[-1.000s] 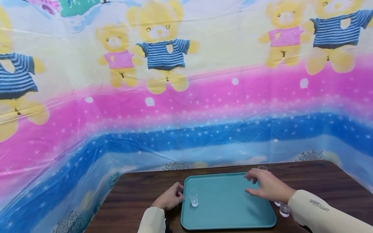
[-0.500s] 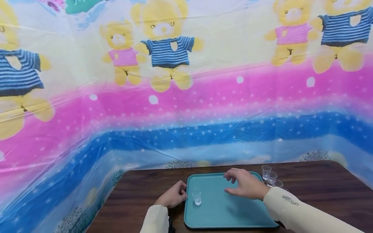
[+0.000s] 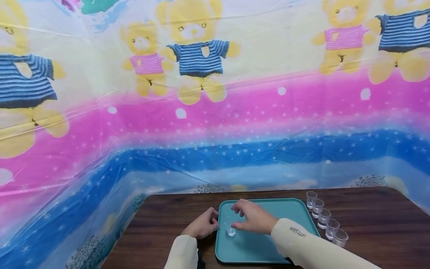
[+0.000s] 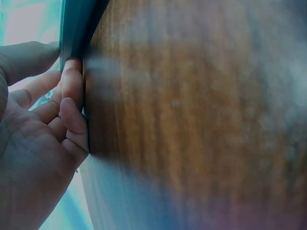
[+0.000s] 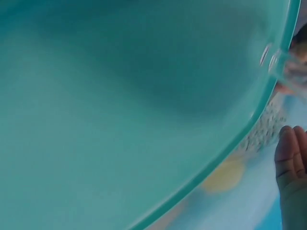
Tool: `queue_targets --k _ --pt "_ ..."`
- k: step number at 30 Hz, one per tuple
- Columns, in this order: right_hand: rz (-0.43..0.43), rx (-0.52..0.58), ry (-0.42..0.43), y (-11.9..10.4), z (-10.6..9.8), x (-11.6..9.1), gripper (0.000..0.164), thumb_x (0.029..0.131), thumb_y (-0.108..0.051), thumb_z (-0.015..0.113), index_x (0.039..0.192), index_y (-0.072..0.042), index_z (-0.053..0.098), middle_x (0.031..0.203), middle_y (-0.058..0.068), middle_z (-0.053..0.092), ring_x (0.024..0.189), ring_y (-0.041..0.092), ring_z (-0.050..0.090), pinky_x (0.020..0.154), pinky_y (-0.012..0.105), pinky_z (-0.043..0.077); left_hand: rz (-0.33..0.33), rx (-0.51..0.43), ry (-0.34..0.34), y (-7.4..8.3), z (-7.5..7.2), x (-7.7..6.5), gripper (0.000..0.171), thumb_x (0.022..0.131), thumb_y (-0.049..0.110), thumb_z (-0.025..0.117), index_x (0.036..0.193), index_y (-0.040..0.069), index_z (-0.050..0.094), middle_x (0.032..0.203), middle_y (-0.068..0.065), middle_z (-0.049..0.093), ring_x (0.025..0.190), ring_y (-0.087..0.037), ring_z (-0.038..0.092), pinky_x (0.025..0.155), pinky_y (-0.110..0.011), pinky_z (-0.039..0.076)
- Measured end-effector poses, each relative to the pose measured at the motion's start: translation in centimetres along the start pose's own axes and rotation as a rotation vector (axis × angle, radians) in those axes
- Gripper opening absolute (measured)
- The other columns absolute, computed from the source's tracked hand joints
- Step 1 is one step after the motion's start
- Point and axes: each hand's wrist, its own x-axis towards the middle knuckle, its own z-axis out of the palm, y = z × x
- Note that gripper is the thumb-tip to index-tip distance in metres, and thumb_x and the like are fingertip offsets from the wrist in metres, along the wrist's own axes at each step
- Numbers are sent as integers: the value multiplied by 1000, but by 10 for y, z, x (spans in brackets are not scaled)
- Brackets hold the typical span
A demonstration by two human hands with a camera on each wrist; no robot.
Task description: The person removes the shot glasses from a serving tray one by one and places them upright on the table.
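Observation:
A teal tray [image 3: 253,248] lies on the brown table. My left hand [image 3: 202,225] is at its left edge; in the left wrist view the thumb [image 4: 31,60] and curled fingers pinch the tray's rim. One small clear glass [image 3: 230,231] stands upright on the tray near the left side. Over the tray, my right hand [image 3: 253,217] reaches toward this glass, fingers spread and apart from the thumb, with nothing held. The right wrist view shows the glass [image 5: 286,69] at its right edge, above part of the right hand [image 5: 291,160]. The fingers hide part of the glass.
Several clear glasses [image 3: 324,218] stand in a slanting row on the table [image 3: 376,224], just right of the tray. Behind the table hangs a cloth [image 3: 255,130] printed with bears and snowflakes.
My right hand has moved left across the tray, from near the row of glasses to the lone glass. The row is now uncovered. The left hand has stayed at the tray's edge.

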Motion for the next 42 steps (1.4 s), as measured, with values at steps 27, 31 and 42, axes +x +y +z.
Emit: queue_targets --k 27,31,42 --pt "-2 23 -8 4 -13 -29 25 85 -21 70 105 -9 61 96 0 57 84 11 54 70 28 48 12 -13 -26 -6 -2 3 25 94 7 56 117 5 46 86 -8 53 64 -20 49 58 -34 39" --pt "-40 -1 9 13 -23 -48 22 85 -20 71 103 -12 61 95 -1 56 82 9 54 69 27 48 9 -18 -37 -6 -2 3 26 94 7 56 117 4 45 86 -8 52 64 -21 48 59 -35 38" --pt "-12 -56 53 42 -47 -91 21 86 -23 70 103 -15 61 96 -3 57 81 6 55 69 29 49 24 -17 -42 -5 -2 3 26 94 6 56 118 2 45 86 -9 52 66 -21 49 61 -36 39"
